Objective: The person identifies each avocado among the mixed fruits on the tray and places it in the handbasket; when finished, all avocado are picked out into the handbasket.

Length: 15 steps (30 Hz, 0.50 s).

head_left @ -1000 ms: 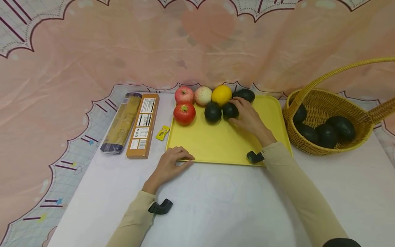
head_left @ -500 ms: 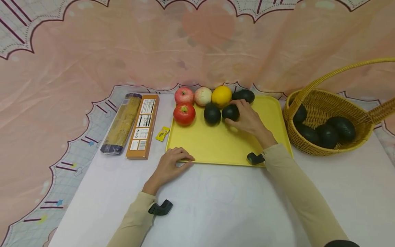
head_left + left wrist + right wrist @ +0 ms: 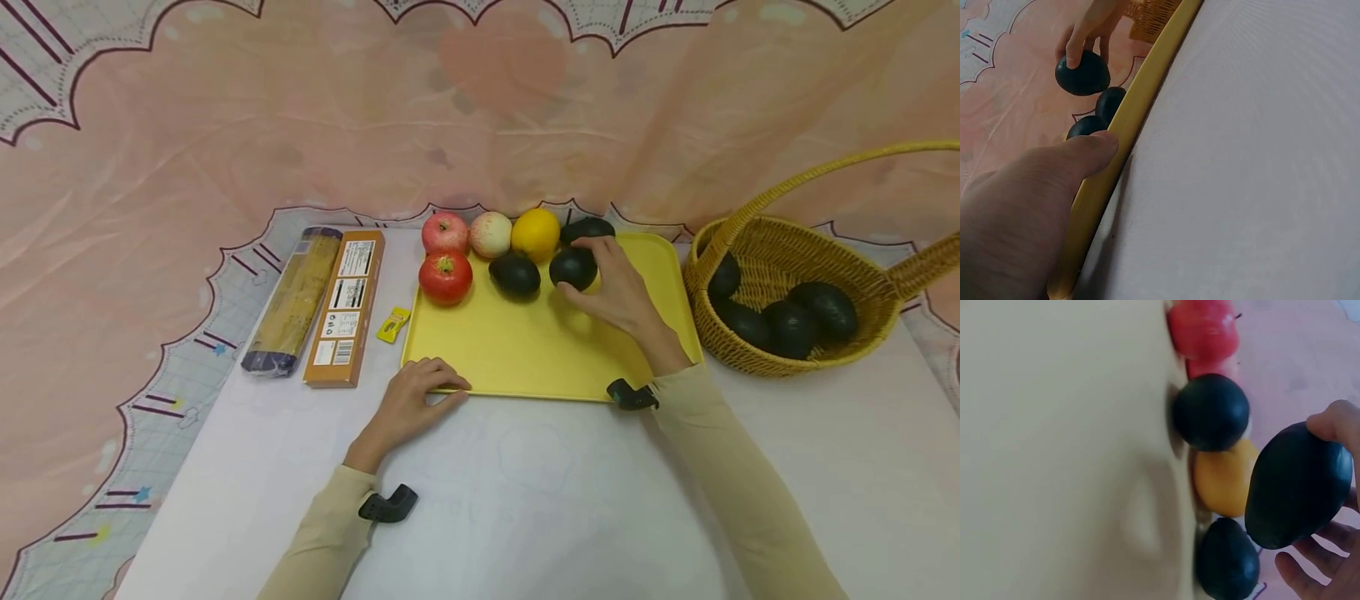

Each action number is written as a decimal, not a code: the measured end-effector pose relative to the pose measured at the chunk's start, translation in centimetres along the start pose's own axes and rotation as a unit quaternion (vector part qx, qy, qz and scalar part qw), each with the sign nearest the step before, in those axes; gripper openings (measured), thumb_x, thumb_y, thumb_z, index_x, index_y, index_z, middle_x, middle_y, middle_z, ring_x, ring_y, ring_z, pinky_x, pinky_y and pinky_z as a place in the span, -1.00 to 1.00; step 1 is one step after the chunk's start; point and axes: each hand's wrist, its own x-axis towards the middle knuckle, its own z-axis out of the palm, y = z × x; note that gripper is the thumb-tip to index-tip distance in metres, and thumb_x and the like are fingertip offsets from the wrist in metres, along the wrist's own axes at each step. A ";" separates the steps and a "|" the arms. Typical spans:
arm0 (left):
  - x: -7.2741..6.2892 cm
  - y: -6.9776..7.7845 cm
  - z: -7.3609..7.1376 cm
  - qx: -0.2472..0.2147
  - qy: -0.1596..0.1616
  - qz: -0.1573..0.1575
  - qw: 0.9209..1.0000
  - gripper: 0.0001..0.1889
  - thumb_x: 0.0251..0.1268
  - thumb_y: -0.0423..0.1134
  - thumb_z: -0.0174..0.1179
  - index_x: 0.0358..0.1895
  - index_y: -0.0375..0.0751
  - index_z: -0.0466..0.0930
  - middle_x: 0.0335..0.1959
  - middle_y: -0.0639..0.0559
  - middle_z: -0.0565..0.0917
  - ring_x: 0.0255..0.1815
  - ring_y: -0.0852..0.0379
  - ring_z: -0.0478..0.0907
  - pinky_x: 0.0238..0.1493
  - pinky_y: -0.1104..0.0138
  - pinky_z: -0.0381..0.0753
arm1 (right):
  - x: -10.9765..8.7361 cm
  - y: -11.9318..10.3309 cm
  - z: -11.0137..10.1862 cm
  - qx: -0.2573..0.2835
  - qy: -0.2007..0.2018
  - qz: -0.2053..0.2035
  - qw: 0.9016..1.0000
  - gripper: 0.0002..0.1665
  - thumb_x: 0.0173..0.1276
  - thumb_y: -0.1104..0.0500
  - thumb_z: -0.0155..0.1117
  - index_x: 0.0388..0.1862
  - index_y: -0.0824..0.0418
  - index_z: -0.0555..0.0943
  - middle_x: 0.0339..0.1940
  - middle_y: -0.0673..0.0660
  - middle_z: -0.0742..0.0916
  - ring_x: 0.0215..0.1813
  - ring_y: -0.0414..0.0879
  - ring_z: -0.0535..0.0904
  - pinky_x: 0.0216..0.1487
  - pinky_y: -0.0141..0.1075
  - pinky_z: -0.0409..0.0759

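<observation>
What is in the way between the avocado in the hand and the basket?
Nothing visible. The right hand holds the avocado lifted over the yellow tray, and the stretch of tray toward the basket looks bare; only the basket's own rim lies ahead.

Basket [image 3: 780,250] handle cut off at the right edge (one avocado [image 3: 726,277] half behind the rim).

avocado [image 3: 573,267] | dark, oval | seemingly lifted | above yellow tray [image 3: 525,350]
</observation>
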 end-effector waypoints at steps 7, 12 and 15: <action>0.0 -0.1 0.1 -0.001 0.000 -0.001 1.000 -0.88 0.11 -0.13 0.36 -0.26 0.11 0.71 -0.33 0.29 0.62 -0.24 0.32 0.47 -0.16 0.35 0.42 | -1.0 -0.3 -1.1 0.014 0.028 -0.003 1.000 -0.24 0.12 -0.13 0.34 0.29 0.06 0.38 0.21 0.21 0.44 0.20 0.11 0.38 0.19 0.12 0.33; -0.1 0.0 0.1 0.000 0.000 0.000 1.000 -0.88 0.10 -0.14 0.36 -0.27 0.11 0.71 -0.33 0.29 0.62 -0.24 0.32 0.47 -0.17 0.35 0.43 | -1.8 -0.4 -1.8 0.024 0.037 0.009 0.999 -0.26 0.16 -0.15 0.31 0.31 0.00 0.37 0.23 0.23 0.43 0.17 0.12 0.38 0.19 0.11 0.32; 0.0 0.0 0.0 0.000 0.001 0.001 1.000 -0.88 0.10 -0.14 0.37 -0.26 0.11 0.71 -0.33 0.29 0.62 -0.24 0.32 0.48 -0.17 0.35 0.43 | -2.3 -0.5 -2.3 0.035 0.038 0.022 0.998 -0.26 0.18 -0.15 0.29 0.34 -0.02 0.36 0.28 0.24 0.40 0.20 0.13 0.36 0.22 0.12 0.32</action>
